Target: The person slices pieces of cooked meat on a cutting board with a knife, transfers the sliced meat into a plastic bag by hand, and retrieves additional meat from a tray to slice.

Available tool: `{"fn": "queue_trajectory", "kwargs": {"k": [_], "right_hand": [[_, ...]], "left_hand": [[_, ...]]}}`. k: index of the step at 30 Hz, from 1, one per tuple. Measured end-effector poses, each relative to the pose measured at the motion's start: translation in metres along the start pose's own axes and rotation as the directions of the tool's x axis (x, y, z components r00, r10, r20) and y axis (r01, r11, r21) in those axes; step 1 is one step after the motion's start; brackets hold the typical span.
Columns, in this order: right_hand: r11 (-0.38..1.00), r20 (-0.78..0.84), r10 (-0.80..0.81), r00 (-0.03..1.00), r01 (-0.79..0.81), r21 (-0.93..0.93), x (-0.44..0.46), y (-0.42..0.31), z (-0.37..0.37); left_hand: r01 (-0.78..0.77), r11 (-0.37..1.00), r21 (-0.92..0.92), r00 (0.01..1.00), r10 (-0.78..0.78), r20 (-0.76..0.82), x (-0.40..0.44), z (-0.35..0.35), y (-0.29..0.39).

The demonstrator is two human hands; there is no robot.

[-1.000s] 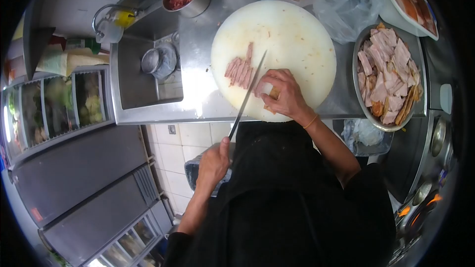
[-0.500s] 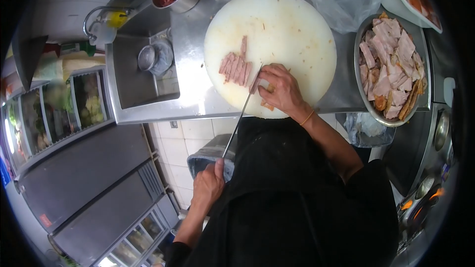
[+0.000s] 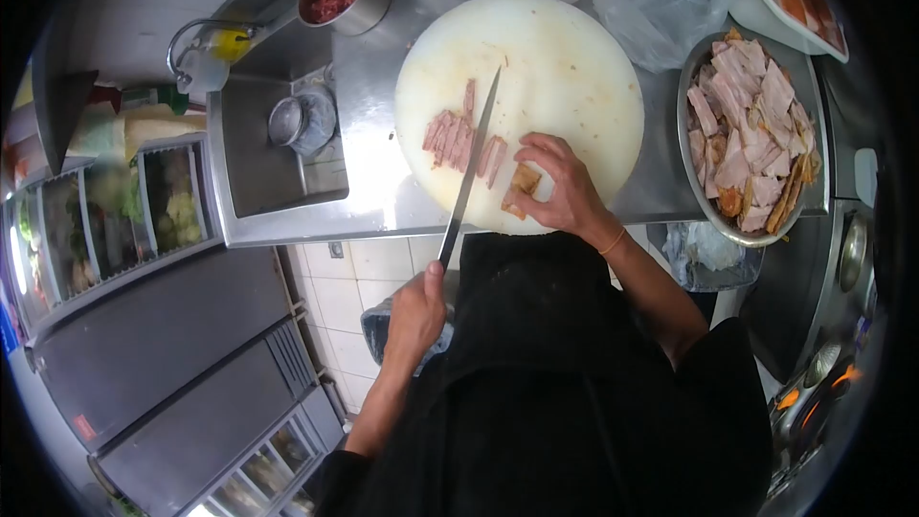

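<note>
Our left hand (image 3: pixel 416 318) grips the long knife (image 3: pixel 473 158), its blade over the round cutting board (image 3: pixel 584 57). Our right hand (image 3: pixel 565 190) is partly open, thumb at the brown-topped meat block (image 3: pixel 526 179) near the board's bottom edge. Cut meat strips (image 3: pixel 446 138) lie left of the board's middle. To cut well, we should tuck our fingertips and thumb back, hold the block snug, and make slow, even cuts.

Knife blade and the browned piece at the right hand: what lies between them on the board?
A few cut meat strips lie on the white board between knife blade and browned piece, as the head view shows.
</note>
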State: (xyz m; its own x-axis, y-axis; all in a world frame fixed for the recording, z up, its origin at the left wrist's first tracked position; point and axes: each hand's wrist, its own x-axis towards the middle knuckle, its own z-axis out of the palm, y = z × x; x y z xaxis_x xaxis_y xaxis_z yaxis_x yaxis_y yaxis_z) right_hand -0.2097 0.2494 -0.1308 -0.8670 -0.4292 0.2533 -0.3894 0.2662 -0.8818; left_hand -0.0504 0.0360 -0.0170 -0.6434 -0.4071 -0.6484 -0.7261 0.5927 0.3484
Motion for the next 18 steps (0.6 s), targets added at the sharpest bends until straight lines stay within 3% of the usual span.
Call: {"fn": "queue_trajectory", "kwargs": {"k": [6,9,12,18], "right_hand": [[0.998,0.043,-0.009,0.999,0.012,-0.062,-0.019,-0.002,0.003],[0.995,-0.008,-0.016,1.0,0.015,-0.095,-0.017,0.002,0.01],[0.995,-0.02,-0.001,1.0,-0.001,-0.097,-0.012,0.007,0.012],[0.997,-0.041,-0.007,0.999,0.004,-0.075,-0.009,0.011,0.015]], "left_hand": [[-0.012,0.991,0.134,0.997,0.002,0.078,-0.013,0.008,-0.02],[0.078,0.991,0.105,0.997,-0.077,-0.01,-0.008,0.004,-0.02],[0.02,0.997,0.072,0.999,-0.017,-0.045,-0.014,0.001,-0.014],[-0.024,0.99,0.141,0.998,0.016,0.059,-0.033,0.001,-0.008]]}}
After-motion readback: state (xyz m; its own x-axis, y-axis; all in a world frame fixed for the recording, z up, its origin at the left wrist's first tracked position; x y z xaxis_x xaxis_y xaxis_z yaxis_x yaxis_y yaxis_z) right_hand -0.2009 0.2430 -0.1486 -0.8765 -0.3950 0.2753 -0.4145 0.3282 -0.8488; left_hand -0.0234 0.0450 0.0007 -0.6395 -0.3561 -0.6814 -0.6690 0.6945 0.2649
